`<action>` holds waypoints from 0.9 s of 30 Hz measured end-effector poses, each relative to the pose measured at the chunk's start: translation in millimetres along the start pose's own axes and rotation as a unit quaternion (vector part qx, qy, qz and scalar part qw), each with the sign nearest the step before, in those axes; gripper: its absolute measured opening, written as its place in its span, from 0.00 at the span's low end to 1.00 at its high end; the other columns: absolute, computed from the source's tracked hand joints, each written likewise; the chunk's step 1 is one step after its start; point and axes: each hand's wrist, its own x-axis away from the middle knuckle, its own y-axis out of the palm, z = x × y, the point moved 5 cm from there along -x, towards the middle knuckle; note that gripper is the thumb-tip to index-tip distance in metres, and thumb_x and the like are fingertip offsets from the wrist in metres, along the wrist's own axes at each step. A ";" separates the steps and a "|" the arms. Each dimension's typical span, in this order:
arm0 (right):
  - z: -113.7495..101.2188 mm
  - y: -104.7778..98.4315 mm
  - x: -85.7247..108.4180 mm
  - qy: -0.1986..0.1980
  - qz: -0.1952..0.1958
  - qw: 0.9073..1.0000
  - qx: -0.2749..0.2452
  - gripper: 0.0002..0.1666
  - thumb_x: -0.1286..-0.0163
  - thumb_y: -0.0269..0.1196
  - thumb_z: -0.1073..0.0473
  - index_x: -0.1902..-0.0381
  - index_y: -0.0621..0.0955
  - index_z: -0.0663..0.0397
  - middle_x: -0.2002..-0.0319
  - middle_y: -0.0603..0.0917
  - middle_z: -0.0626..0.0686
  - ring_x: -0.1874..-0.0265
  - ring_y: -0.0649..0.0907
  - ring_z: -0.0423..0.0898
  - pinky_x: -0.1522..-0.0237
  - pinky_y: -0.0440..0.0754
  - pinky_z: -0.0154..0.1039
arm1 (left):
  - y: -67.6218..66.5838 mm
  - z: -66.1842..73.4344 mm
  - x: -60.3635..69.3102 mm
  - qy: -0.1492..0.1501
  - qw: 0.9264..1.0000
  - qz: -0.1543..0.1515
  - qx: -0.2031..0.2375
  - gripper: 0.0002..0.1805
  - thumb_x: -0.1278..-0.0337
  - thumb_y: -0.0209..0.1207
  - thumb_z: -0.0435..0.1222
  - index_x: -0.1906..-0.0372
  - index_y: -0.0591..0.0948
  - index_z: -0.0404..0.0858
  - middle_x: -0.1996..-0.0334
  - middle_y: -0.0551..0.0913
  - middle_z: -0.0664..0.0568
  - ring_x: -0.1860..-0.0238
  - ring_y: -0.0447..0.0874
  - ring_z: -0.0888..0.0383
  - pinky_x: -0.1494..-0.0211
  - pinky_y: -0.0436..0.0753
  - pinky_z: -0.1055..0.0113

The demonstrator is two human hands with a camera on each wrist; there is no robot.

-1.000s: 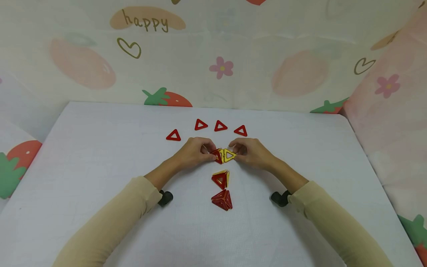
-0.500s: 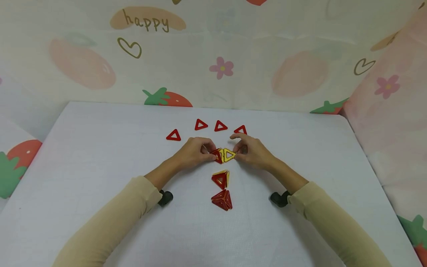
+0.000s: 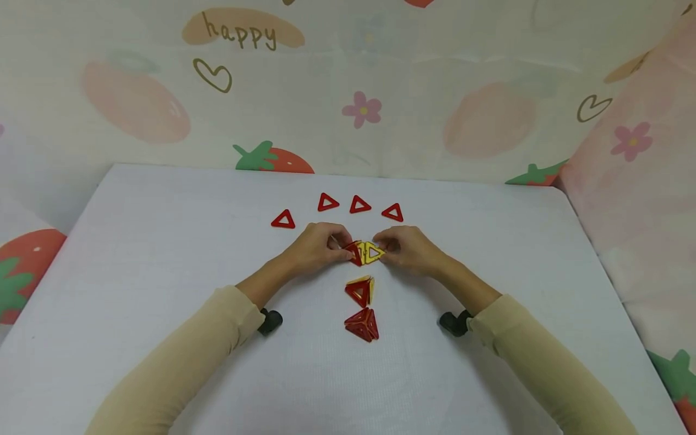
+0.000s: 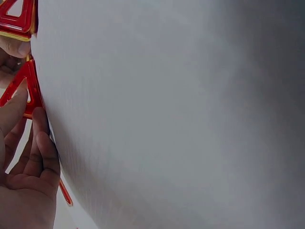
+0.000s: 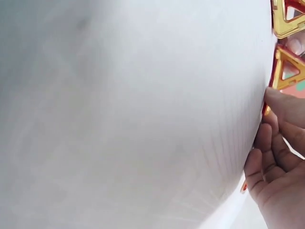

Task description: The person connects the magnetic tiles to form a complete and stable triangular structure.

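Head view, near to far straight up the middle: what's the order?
Red pyramid → red-and-yellow pyramid → red-and-yellow piece between the left hand and right hand → third loose red triangle from the left → pink flower printed on the backdrop.

There are four loose red triangles [image 3: 283, 226] far, two hands [image 3: 317, 248] and one red-and-yellow assembly [image 3: 358, 256] midway, two pyramids [image 3: 366, 324] near, two sleeves [image 3: 185, 356] and two black wrist devices [image 3: 270, 322].
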 end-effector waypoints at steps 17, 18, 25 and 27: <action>-2.1 5.6 1.9 0.041 0.005 0.999 0.010 0.16 0.33 0.66 0.66 0.48 0.81 0.62 0.56 0.82 0.54 0.57 0.78 0.48 0.49 0.77 0.44 | -1.7 2.2 1.1 0.002 1.000 0.001 -0.003 0.11 0.43 0.69 0.35 0.57 0.83 0.37 0.61 0.84 0.51 0.66 0.79 0.57 0.58 0.78 0.68; -2.2 5.5 1.9 0.042 0.004 0.999 0.009 0.16 0.33 0.66 0.66 0.48 0.80 0.62 0.56 0.82 0.54 0.56 0.78 0.48 0.49 0.77 0.44 | -1.7 2.1 1.1 0.002 1.000 0.001 -0.003 0.11 0.43 0.69 0.35 0.57 0.83 0.37 0.61 0.84 0.51 0.66 0.79 0.57 0.58 0.78 0.68; -2.1 5.3 1.7 0.030 -0.003 1.000 0.005 0.15 0.33 0.66 0.66 0.49 0.80 0.61 0.57 0.82 0.53 0.57 0.79 0.47 0.49 0.77 0.43 | -1.6 1.6 1.0 0.003 1.000 0.002 -0.003 0.11 0.43 0.70 0.35 0.57 0.83 0.37 0.63 0.85 0.51 0.67 0.78 0.57 0.59 0.78 0.68; -2.2 4.9 1.7 0.021 -0.004 1.000 0.006 0.16 0.33 0.66 0.67 0.49 0.80 0.61 0.57 0.82 0.53 0.58 0.79 0.47 0.50 0.78 0.43 | -1.6 1.2 0.9 0.004 1.000 0.003 -0.001 0.10 0.43 0.69 0.34 0.57 0.83 0.37 0.63 0.85 0.51 0.67 0.78 0.57 0.59 0.78 0.68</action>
